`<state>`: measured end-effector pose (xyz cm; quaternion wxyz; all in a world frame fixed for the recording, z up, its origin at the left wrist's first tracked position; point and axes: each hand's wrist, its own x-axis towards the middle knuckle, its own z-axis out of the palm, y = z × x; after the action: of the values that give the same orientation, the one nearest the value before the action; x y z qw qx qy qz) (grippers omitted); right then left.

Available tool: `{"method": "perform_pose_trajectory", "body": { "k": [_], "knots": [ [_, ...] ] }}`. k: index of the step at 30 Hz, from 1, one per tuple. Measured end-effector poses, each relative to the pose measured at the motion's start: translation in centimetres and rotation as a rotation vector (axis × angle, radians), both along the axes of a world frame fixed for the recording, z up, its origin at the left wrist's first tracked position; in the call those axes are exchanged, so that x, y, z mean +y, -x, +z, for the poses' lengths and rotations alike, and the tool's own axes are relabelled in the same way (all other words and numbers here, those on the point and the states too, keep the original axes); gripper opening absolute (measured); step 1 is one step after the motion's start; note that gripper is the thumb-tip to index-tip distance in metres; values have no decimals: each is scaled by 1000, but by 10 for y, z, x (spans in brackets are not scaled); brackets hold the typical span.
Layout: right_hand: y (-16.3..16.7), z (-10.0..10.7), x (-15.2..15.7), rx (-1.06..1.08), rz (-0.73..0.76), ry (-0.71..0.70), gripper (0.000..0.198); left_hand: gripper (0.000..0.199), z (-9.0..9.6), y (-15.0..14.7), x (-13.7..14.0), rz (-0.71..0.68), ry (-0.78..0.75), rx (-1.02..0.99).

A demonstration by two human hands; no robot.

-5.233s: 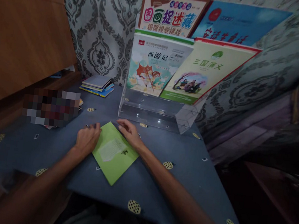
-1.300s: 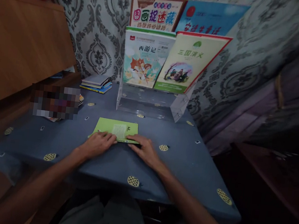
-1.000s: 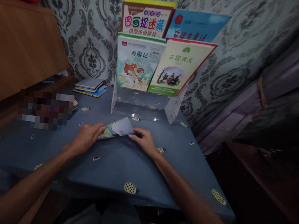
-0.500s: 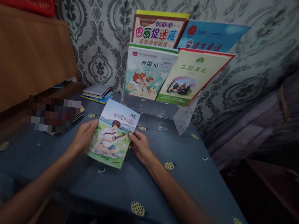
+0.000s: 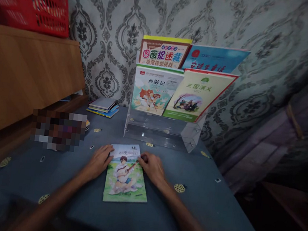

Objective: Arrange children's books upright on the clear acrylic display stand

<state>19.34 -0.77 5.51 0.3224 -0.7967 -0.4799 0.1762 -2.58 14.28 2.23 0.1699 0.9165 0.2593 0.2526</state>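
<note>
A thin paperback book [image 5: 127, 179] with a guitar player on its green and blue cover lies face up, low at the near-middle of the table; whether it fully rests on the cloth I cannot tell. My left hand [image 5: 101, 161] grips its upper left edge, fingers bent and thumb against the side. On the opposite edge, my right hand [image 5: 152, 168] has its fingers closed round the book's upper right side. Beyond them stands a clear acrylic book rack [image 5: 156, 133], with a white-green book [image 5: 155, 93] and a red-edged book [image 5: 198, 96] in front.
Behind those, the rack holds a brown-framed book [image 5: 164, 53] and a blue book [image 5: 215, 57]. A small stack of books [image 5: 103, 106] sits at back left, near a pixelated pile [image 5: 61, 130]. A red basket [image 5: 44, 4] stands on a wooden cabinet [image 5: 25, 84]. Patterned cloth covers the table [image 5: 200, 218].
The paperback has come down towards the table and nearer to me, turning from a slant to almost straight. Both hands have moved with it, and the camera view has tilted downward less.
</note>
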Motion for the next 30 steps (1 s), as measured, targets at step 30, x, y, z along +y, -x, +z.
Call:
{"method": "perform_pose_trajectory", "body": {
  "k": [30],
  "knots": [
    [27,-28,19,-476,139,105,72,38,-10,-5,-5,24,-121,176]
  ]
}}
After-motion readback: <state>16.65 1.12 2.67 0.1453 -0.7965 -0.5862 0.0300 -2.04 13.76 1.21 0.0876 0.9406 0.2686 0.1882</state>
